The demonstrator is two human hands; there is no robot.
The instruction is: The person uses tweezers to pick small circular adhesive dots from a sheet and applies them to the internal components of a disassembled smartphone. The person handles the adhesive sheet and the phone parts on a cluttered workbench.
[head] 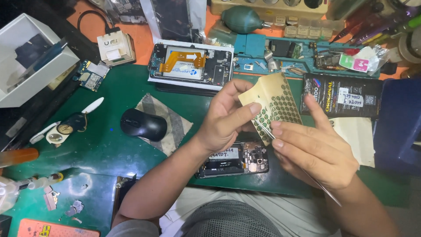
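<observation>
Head view, green work mat [109, 149]. The left hand [226, 116] was raised above the mat near centre, fingers curled, thumb pressed on the face of a tan sticker sheet [276, 103] with rows of round cut-outs; it pinched the sheet at its lower left edge. The right hand [315, 147], at 4 o'clock from the left, was closed around thin metal tweezers [267, 131], whose tips touched the sheet's lower part; the tweezer shaft ran back under the palm toward 5 o'clock. Whether the tips gripped a dot could not be told.

Directly below the hands, at 6 o'clock, an opened phone [232, 159] lay on the mat, partly hidden by the left wrist. A second opened phone [190, 62] with an orange flex cable lay at 11 o'clock from the hands. A black computer mouse [143, 124] sat on a striped cloth [173, 118] at 9 o'clock. A black packet [342, 94] lay at 2 o'clock, just beside the sheet. A green rubber blower [241, 19] rested at 12 o'clock, well apart.
</observation>
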